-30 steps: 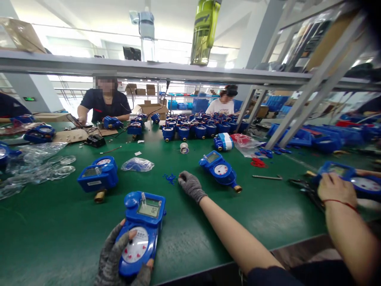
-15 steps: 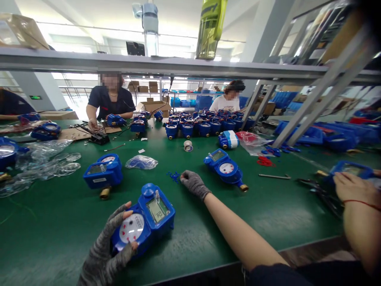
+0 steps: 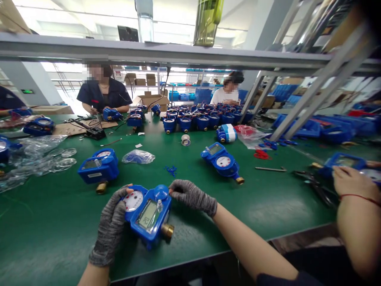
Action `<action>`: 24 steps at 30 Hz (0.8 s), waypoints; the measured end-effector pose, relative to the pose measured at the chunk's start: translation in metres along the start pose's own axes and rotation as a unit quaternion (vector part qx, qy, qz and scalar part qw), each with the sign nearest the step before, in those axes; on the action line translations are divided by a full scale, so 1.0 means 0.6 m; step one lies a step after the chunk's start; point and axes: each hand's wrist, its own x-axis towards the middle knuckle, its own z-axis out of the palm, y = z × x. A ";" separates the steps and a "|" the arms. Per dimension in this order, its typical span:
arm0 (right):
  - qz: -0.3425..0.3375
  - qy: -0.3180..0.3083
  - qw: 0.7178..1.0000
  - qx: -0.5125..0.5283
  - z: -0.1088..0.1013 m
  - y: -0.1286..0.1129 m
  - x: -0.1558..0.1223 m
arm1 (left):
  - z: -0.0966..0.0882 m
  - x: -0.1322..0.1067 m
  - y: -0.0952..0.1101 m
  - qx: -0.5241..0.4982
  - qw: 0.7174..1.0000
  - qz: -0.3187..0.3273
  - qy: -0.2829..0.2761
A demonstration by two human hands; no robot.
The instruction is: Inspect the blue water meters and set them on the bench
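My left hand [image 3: 110, 224], in a grey fingerless glove, is closed around the round dial end of a blue water meter [image 3: 139, 221]. The meter has a digital display, a white dial with red marks and a brass fitting that points right. Gloved the same way, my right hand [image 3: 194, 198] is pinched at the meter's upper right edge, beside its round blue cap. Whatever sits between those fingertips is too small to make out. Just beyond lies a small pile of tiny blue pieces [image 3: 170, 171] on the green table.
Other water meters stand at left [image 3: 99, 169] and right [image 3: 222, 161]. A plastic bag [image 3: 138, 156], a solder spool [image 3: 185, 140], a metal rod [image 3: 270, 169] and pliers [image 3: 315, 186] lie around. A co-worker's hand [image 3: 353, 184] rests on a meter at right. A shelf [image 3: 178, 51] spans above.
My right hand has come back from the tiny blue pieces to the meter's edge. My left hand has turned the meter so its display faces nearer me and the brass fitting shows.
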 end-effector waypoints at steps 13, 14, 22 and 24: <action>-0.004 -0.030 0.998 0.058 0.008 -0.018 -0.030 | 0.002 0.003 0.006 -0.035 0.999 -0.014 -0.010; -0.005 -0.030 0.998 0.059 0.009 -0.019 -0.031 | 0.002 0.003 0.006 -0.035 0.999 -0.013 -0.011; -0.075 -0.013 0.993 -0.094 0.011 -0.039 -0.035 | -0.002 0.005 0.001 -0.024 0.999 0.001 -0.026; -0.095 -0.010 0.989 -0.109 0.010 -0.039 -0.037 | -0.004 0.005 -0.001 -0.024 0.999 0.003 -0.028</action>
